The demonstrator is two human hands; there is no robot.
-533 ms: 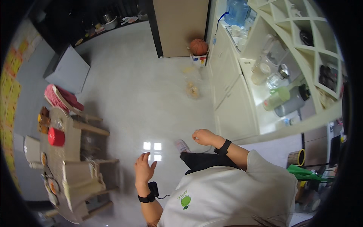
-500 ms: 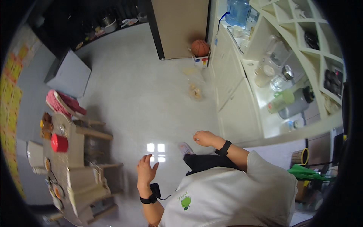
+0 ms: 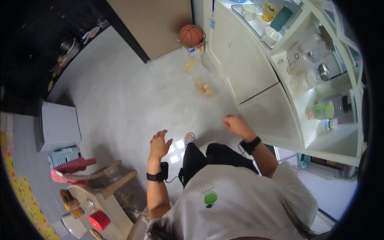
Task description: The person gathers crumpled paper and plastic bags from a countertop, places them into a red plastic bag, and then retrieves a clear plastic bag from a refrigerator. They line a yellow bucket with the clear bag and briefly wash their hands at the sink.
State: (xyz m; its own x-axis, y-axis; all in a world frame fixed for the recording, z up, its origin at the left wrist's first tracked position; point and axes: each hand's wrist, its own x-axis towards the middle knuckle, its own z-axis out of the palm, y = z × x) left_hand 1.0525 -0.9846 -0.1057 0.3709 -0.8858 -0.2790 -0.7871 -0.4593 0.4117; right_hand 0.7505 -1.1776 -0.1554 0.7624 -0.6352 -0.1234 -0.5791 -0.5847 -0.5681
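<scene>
Both hands are out in front and empty. The left hand (image 3: 159, 145) is raised with fingers spread wide over the pale floor (image 3: 120, 100), a black wristband (image 3: 157, 176) just below it. The right hand (image 3: 237, 125) is loosely curled, fingers drawn in narrow, holding nothing that can be made out, and it hangs just beside the lower door of the white cabinet (image 3: 256, 80).

What's changed in the last half second: the view has swung and closed in on the cabinet side. The orange basketball (image 3: 191, 35) by the brown door (image 3: 160, 24) now sits higher and bigger in the picture, and the small yellowish bits scattered on the floor (image 3: 203, 89) lie plainly ahead of the right hand, near but well short of a touch. The right hand itself has drifted toward the cabinet front, while the left has lifted and opened a little.

So, by my reading, the person is stepping toward that corner of the floor by the cabinet, one shoe (image 3: 189, 138) forward, with the hands free and nothing picked up yet.
</scene>
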